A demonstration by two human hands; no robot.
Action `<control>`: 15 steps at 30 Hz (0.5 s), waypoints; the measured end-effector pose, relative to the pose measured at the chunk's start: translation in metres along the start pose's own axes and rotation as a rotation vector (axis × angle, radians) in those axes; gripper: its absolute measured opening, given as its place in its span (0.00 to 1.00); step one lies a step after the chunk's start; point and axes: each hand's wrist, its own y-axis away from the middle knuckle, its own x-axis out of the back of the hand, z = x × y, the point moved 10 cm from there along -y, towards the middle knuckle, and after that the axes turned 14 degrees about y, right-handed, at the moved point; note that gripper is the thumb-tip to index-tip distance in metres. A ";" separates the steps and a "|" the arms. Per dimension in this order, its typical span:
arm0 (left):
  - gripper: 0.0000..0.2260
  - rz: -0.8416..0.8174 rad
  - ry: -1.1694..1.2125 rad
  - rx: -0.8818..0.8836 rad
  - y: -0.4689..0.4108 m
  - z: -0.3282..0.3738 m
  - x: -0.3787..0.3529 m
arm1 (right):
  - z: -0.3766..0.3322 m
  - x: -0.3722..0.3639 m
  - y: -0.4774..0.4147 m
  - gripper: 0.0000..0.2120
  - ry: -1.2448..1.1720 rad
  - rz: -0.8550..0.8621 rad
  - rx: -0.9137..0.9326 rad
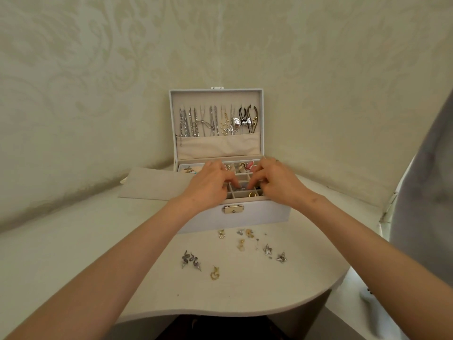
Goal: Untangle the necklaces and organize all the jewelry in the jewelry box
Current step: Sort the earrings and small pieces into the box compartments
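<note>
Low in the frame, a white counter [73, 253] with a curved front edge carries loose jewelry. Nearest lie a pair of silver snake-shaped earrings [190, 260] and, just right of them, a small gold twisted piece [215, 273]. Further right are two silver star-shaped earrings [274, 253]. Beyond these, a scatter of small gold and pearl pieces [241, 244] lies near the front wall of the white rectangular jewelry box [264, 212].

The box stands at the centre of the frame with a silver clasp [232, 208] on its front and its lid raised. Both bare forearms reach in from the bottom corners. The left hand [208, 185] and the right hand [277, 182] meet over the divided tray, knuckles up. The left fingers [229, 180] and the right fingers [255, 179] curl down into the middle compartments, tips close together. I cannot tell whether either has hold of anything. A gold ring [252, 194] sits in a front compartment.

Left of the box lies a flat grey panel [152, 184]. Behind the hands, the upright lid holds a row of silver chain necklaces [208, 121] hanging on hooks, their ends tucked into a beige fabric pocket [218, 146]. Cream patterned wallpaper [98, 69] fills the upper frame.
</note>
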 end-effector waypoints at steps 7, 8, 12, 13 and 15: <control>0.17 -0.051 -0.004 -0.015 0.003 0.000 -0.002 | 0.001 0.000 0.002 0.20 0.052 0.006 0.001; 0.18 -0.064 0.005 -0.014 0.005 0.000 -0.004 | 0.000 0.000 0.003 0.20 0.056 0.003 0.004; 0.16 0.069 0.075 -0.069 0.016 0.004 0.011 | 0.001 0.020 0.012 0.17 -0.073 0.128 -0.041; 0.14 0.114 0.101 -0.097 0.022 0.006 0.016 | 0.000 0.025 0.017 0.15 -0.120 0.152 -0.041; 0.11 0.194 0.176 -0.176 0.039 0.015 0.024 | -0.005 0.032 0.032 0.12 -0.232 0.156 -0.017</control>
